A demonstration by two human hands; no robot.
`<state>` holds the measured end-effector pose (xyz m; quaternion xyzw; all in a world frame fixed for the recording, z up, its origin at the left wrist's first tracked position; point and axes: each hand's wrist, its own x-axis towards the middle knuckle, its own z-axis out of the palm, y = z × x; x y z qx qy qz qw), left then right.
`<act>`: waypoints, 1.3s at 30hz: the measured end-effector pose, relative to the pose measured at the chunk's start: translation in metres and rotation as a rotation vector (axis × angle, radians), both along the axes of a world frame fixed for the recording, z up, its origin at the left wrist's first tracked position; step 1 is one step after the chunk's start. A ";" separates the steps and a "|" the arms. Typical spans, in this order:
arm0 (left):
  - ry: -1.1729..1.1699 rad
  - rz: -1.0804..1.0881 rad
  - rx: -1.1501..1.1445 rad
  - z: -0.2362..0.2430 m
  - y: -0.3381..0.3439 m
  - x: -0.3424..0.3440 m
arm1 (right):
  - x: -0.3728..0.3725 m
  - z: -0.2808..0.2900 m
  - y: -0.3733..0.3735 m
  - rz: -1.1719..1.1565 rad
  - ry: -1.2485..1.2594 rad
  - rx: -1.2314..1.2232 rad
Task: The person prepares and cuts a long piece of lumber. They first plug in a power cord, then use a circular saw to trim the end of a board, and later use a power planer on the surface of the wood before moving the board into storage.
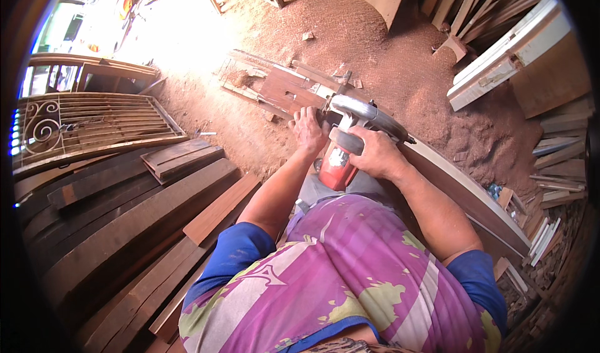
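Observation:
My right hand is wrapped around the dark rear handle of a circular saw with a red motor body and a silver blade guard. The saw stands on a long wooden workpiece, close in front of my body. Just left of the saw's base, my left hand has its fingers bent at the near edge of a reddish-brown board. Whether those fingers grip the board or the saw's base cannot be made out. The blade and the cut are hidden under the guard.
Sawdust covers the ground beyond the work. Stacked dark planks lie to my left, beside a slatted panel with scrollwork. A pale beam and piled offcuts are on the right. Glare washes out the far left.

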<state>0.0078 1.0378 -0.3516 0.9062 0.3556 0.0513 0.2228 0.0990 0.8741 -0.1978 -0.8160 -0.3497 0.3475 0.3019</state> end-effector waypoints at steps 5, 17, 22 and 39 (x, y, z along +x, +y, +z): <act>-0.012 0.030 0.012 -0.001 0.024 -0.006 | -0.003 -0.004 0.027 0.040 0.010 -0.021; -0.154 0.085 -0.127 0.011 0.090 -0.016 | -0.007 0.002 0.095 0.103 -0.004 0.003; -0.153 0.082 -0.168 0.016 0.119 -0.022 | -0.013 0.013 0.127 0.104 0.015 -0.021; -0.194 0.126 -0.329 0.002 0.170 -0.026 | -0.019 0.012 0.182 -0.017 0.193 -0.117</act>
